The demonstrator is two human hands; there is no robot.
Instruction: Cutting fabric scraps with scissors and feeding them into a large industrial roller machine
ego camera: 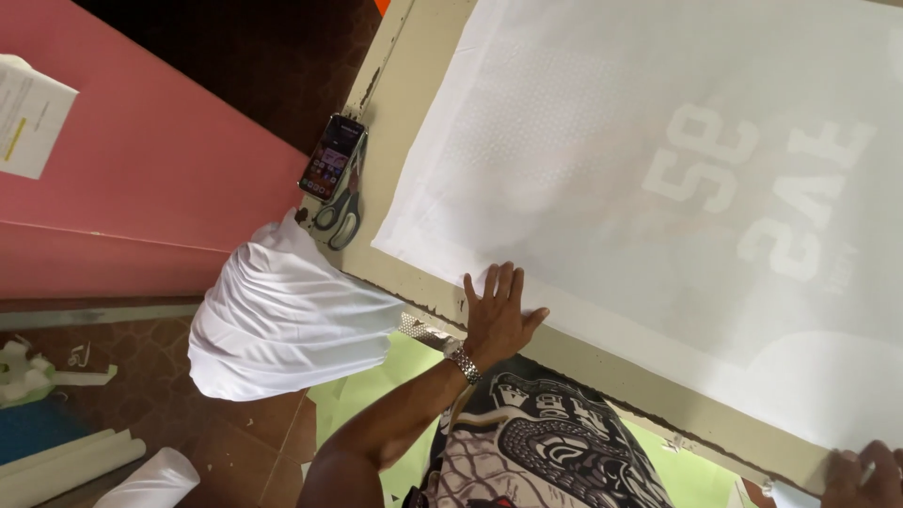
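Left hand (497, 315): flat, fingers spread, palm down on the near edge of the sheet (658, 188); grasping nothing. Metal watch (464, 364) on the wrist.
Right hand (861, 475): at the lower right corner of the view, mostly cut off by the frame; fingers rest at the sheet's near corner; cannot tell if clenched or released.
Sheet: large, white, thin, lying flat on the worktop (414, 103); covers most of it. Pale mirrored characters show faintly through at the right half. Fine dotted texture shows in the middle part.
Worktop: beige board, worn dark edge; a bare strip shows along the near and left sides of the sheet.
Cloth (282, 320): white, bunched, hanging off the worktop's near-left corner, just left of the left hand, apart from it.
Scissors (343, 207): grey handles, on the bare strip at the left edge, just beside the sheet.
Phone (331, 157): screen lit, lying next to the scissors, partly over the worktop edge.
Shirt (536, 442): black-and-white print, on the person, under the left forearm.
Rolls (94, 470): white, on the tiled floor, lower left.
Panel (141, 160): pink, beyond the cloth, far left; a white paper (28, 118) lies on it.
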